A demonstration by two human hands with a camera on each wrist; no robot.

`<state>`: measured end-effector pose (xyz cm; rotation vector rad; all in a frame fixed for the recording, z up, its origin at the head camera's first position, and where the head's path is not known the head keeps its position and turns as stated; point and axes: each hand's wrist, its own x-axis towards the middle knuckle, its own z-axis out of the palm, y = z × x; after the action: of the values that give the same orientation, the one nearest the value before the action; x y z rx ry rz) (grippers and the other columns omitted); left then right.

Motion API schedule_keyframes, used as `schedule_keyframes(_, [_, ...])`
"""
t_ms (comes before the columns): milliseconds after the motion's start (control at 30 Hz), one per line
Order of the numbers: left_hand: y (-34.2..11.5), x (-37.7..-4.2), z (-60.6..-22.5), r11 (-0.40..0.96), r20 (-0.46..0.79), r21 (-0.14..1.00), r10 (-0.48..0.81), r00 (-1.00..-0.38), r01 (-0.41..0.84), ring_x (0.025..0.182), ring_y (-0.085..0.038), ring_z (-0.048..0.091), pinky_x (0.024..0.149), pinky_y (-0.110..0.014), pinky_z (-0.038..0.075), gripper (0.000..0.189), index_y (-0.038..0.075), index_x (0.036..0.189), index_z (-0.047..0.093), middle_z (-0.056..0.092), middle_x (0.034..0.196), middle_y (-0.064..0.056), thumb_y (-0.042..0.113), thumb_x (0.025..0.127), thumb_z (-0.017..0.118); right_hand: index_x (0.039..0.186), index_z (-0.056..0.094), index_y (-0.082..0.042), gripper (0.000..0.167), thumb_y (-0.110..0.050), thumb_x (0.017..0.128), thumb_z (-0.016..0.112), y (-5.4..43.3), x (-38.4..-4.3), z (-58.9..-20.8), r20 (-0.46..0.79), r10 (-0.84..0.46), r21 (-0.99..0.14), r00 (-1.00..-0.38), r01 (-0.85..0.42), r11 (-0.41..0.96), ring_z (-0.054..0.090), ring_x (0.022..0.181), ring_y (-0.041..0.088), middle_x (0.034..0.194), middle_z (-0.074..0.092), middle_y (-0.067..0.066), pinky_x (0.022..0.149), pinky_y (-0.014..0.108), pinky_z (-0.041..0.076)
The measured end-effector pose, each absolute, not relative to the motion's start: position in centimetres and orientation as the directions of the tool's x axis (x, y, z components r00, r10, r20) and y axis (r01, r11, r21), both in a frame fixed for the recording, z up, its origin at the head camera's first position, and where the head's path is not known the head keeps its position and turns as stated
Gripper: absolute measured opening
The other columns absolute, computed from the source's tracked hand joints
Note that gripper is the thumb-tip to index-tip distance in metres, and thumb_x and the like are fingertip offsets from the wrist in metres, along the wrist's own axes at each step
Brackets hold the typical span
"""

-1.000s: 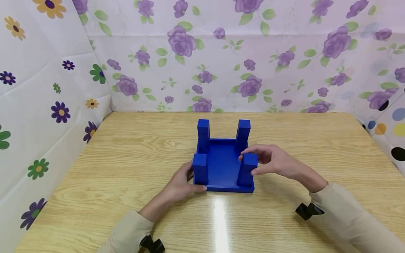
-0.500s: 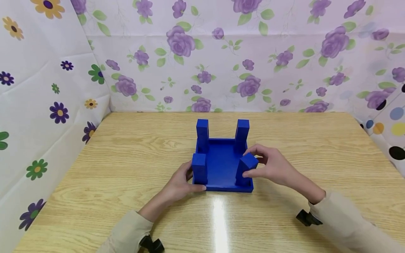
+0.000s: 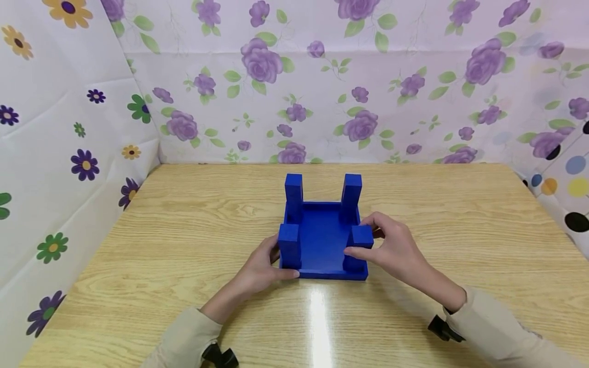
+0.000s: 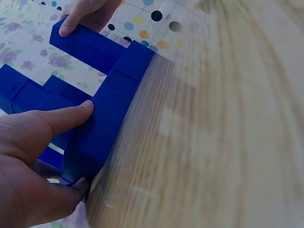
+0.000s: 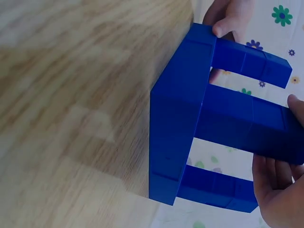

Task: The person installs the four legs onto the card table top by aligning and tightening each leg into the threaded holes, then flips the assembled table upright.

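A blue square tray (image 3: 332, 274) with low walls lies on the table, a tall blue square post standing at each corner. My left hand (image 3: 257, 266) grips the tray's front left corner; its thumb lies on the front rim, by the front left post (image 3: 289, 248). With thumb and fingertips my right hand (image 3: 393, 250) pinches the upper part of the front right post (image 3: 362, 235). In the right wrist view this post (image 5: 247, 118) stands upright on the tray, with a seam partway up. The left wrist view shows small raised marks on the tray's side wall (image 4: 111, 102).
Behind the tray rise the back left post (image 3: 293, 197) and back right post (image 3: 352, 194). The wooden table (image 3: 207, 204) ends at a flowered cloth (image 3: 322, 76) at the back. Patterned cloths also hang at both sides.
The front right post's upper part was turned askew half a second ago and now lines up squarely again. My right thumb has moved left across it; my left hand stays put.
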<state>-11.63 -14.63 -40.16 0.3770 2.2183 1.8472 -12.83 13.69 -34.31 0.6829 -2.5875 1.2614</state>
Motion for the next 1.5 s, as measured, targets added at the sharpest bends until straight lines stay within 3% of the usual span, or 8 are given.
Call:
schedule_keyframes(133, [-14.5, -11.7, -40.1, 0.156, 0.0, 0.986, 0.355, -0.935, 0.059, 0.131, -0.033, 0.042, 0.108, -0.047, 0.034, 0.089, 0.004, 0.148, 0.035, 0.044, 0.143, -0.016, -0.008, 0.073, 0.079, 0.102, 0.064, -0.006, 0.043, -0.02, 0.07, 0.088, 13.7, -12.7, -34.2, 0.359, -0.33, -0.682, -0.873, -0.487, 0.546, 0.065, 0.085, 0.02, 0.1, 0.066, 0.004, 0.073, 0.038, 0.056])
schedule_keyframes(300, [-14.4, -11.7, -40.2, 0.151, 0.002, 0.987, 0.367, -0.93, 0.062, 0.132, -0.033, 0.042, 0.108, -0.046, 0.033, 0.088, 0.004, 0.148, 0.036, 0.045, 0.143, -0.016, -0.009, 0.073, 0.079, 0.134, 0.051, -0.001, 0.072, -0.02, 0.074, 0.086, 14.0, -12.7, -34.5, 0.323, -0.388, -0.687, -0.863, -0.496, 0.531, 0.061, 0.098, 0.025, 0.114, 0.064, 0.01, 0.08, 0.041, 0.053])
schedule_keyframes(400, [-14.4, -11.6, -40.2, 0.161, -0.003, 0.985, 0.358, -0.934, 0.058, 0.131, -0.033, 0.042, 0.108, -0.047, 0.034, 0.088, 0.005, 0.148, 0.036, 0.045, 0.142, -0.016, -0.009, 0.072, 0.079, 0.142, 0.042, -0.002, 0.079, -0.02, 0.077, 0.084, 14.6, -13.1, -34.7, 0.272, -0.452, -0.734, -0.85, -0.486, 0.474, 0.055, 0.113, 0.027, 0.121, 0.062, 0.008, 0.089, 0.046, 0.049])
schedule_keyframes(500, [-14.5, -11.6, -40.1, 0.163, -0.007, 0.985, 0.35, -0.937, 0.054, 0.131, -0.033, 0.043, 0.108, -0.047, 0.034, 0.088, 0.006, 0.148, 0.036, 0.046, 0.141, -0.015, -0.009, 0.072, 0.079, 0.141, 0.045, -0.005, 0.068, -0.017, 0.083, 0.078, 15.5, -13.8, -34.7, 0.208, -0.535, -0.815, -0.819, -0.447, 0.368, 0.049, 0.124, 0.024, 0.13, 0.058, 0.004, 0.098, 0.044, 0.045])
schedule_keyframes(600, [-14.5, -11.6, -40.0, 0.161, -0.01, 0.986, 0.352, -0.936, 0.05, 0.131, -0.033, 0.043, 0.108, -0.047, 0.034, 0.088, 0.006, 0.148, 0.037, 0.046, 0.142, -0.015, -0.009, 0.072, 0.079, 0.139, 0.05, -0.006, 0.055, -0.011, 0.088, 0.071, 16.5, -14.7, -34.5, 0.155, -0.612, -0.901, -0.775, -0.366, 0.235, 0.046, 0.128, 0.02, 0.133, 0.057, 0.004, 0.102, 0.032, 0.041])
schedule_keyframes(800, [-14.6, -11.6, -40.0, 0.169, -0.014, 0.984, 0.346, -0.938, 0.048, 0.131, -0.034, 0.042, 0.108, -0.047, 0.034, 0.088, 0.005, 0.148, 0.036, 0.045, 0.142, -0.015, -0.008, 0.072, 0.08, 0.135, 0.052, 0.002, 0.049, -0.001, 0.089, 0.067, 17.4, -15.8, -34.3, 0.149, -0.698, -0.951, -0.701, -0.295, 0.094, 0.05, 0.126, 0.019, 0.132, 0.058, 0.01, 0.101, 0.025, 0.041])
schedule_keyframes(1100, [-14.7, -11.7, -40.1, 0.163, -0.009, 0.985, 0.353, -0.936, 0.052, 0.131, -0.033, 0.043, 0.107, -0.046, 0.035, 0.087, 0.005, 0.148, 0.037, 0.046, 0.141, -0.015, -0.008, 0.073, 0.079, 0.135, 0.054, 0.0, 0.049, -0.005, 0.088, 0.069, 17.3, -16.0, -33.7, 0.09, -0.72, -0.951, -0.688, -0.274, 0.142, 0.053, 0.123, 0.018, 0.131, 0.058, 0.011, 0.095, 0.032, 0.047])
schedule_keyframes(1500, [-14.7, -11.7, -40.1, 0.167, -0.02, 0.985, 0.341, -0.94, 0.04, 0.131, -0.033, 0.043, 0.107, -0.046, 0.035, 0.087, 0.006, 0.147, 0.038, 0.047, 0.141, -0.014, -0.009, 0.072, 0.079, 0.126, 0.061, -0.005, 0.047, -0.009, 0.082, 0.077, 16.7, -15.6, -33.2, 0.081, -0.662, -0.902, -0.745, -0.338, 0.27, 0.056, 0.117, 0.017, 0.124, 0.061, 0.008, 0.096, 0.025, 0.045])
